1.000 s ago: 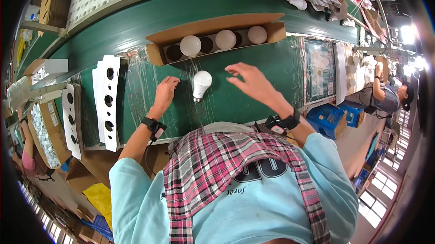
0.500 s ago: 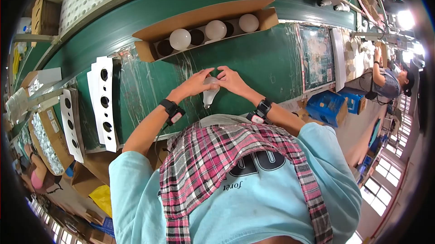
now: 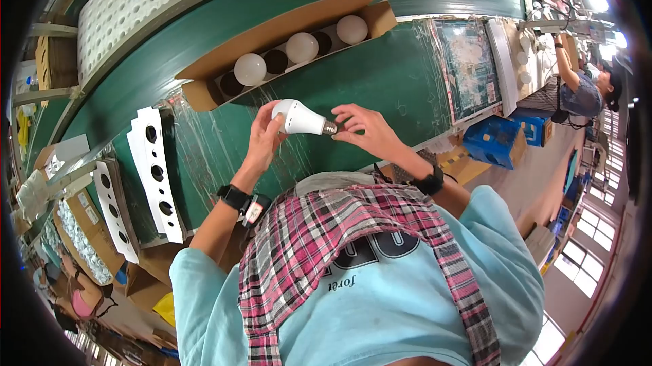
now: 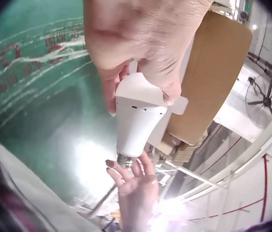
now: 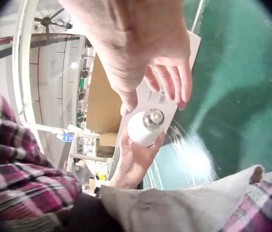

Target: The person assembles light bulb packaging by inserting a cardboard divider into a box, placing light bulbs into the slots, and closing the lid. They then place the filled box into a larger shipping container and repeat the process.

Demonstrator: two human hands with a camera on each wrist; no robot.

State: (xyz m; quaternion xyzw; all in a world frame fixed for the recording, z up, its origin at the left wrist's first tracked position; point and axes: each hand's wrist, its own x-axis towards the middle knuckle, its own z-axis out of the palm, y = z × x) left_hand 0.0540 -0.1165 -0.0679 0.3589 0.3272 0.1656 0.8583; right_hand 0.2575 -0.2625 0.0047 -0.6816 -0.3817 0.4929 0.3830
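Note:
A white LED bulb point(image 3: 303, 118) with a silver screw base lies nearly level above the green tabletop, its base toward the right. My left hand point(image 3: 261, 136) grips it by the rounded globe end, thumb and fingers on either side. In the left wrist view, small dark slots ring the bulb's white body point(image 4: 138, 116). My right hand point(image 3: 370, 133) is beside the screw base, fingers spread and loosely bent. From the right wrist, the metal base point(image 5: 153, 118) shows below the right thumb and fingers, with a gap around it.
Behind the hands, an open cardboard box point(image 3: 285, 29) holds three bulbs in a row with dark holes between. White punched cardboard inserts point(image 3: 157, 172) lie at left. A perforated white tray point(image 3: 129, 19) stands at the back left. Another person point(image 3: 577, 84) works at far right.
The bulb stood on the table with both hands apart, then both hands closed around its globe. Now the left hand holds it raised and tipped sideways, while the right has shifted to its base.

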